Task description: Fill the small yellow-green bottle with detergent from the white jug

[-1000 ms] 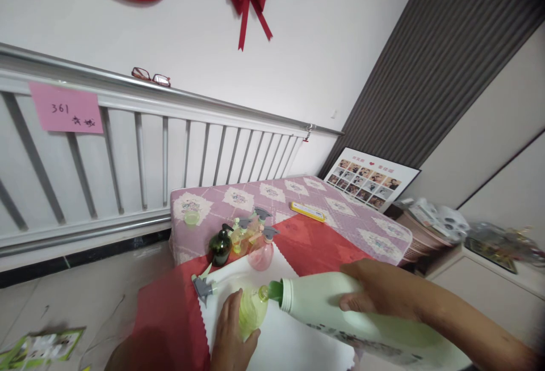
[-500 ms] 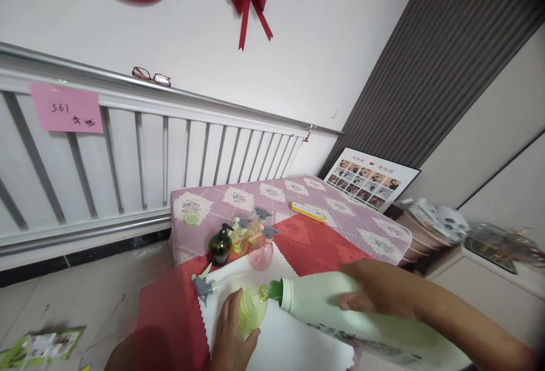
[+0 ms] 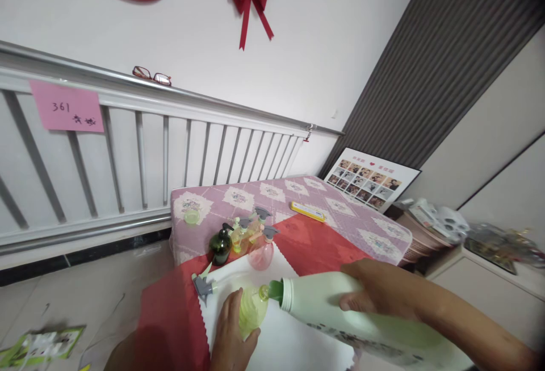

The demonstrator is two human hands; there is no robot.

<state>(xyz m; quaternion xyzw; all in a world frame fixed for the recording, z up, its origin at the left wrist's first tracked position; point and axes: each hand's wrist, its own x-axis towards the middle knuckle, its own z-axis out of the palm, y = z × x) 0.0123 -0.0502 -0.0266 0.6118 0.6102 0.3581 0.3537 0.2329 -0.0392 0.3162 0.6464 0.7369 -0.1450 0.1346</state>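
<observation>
My left hand (image 3: 230, 334) grips a small clear yellow-green bottle (image 3: 252, 309) standing on a white cloth (image 3: 293, 342). My right hand (image 3: 377, 288) holds a large white jug (image 3: 340, 314) tipped sideways, its green spout touching the small bottle's mouth. A grey spray head (image 3: 203, 287) with its tube lies on the cloth just left of the bottle.
Behind stand a dark green pump bottle (image 3: 220, 244), a pink spray bottle (image 3: 261, 250) and other small spray bottles on a red cloth (image 3: 315, 243) over a purple patterned tablecloth (image 3: 264, 192). A yellow flat item (image 3: 307, 211) lies farther back. A white radiator (image 3: 140, 161) lines the wall.
</observation>
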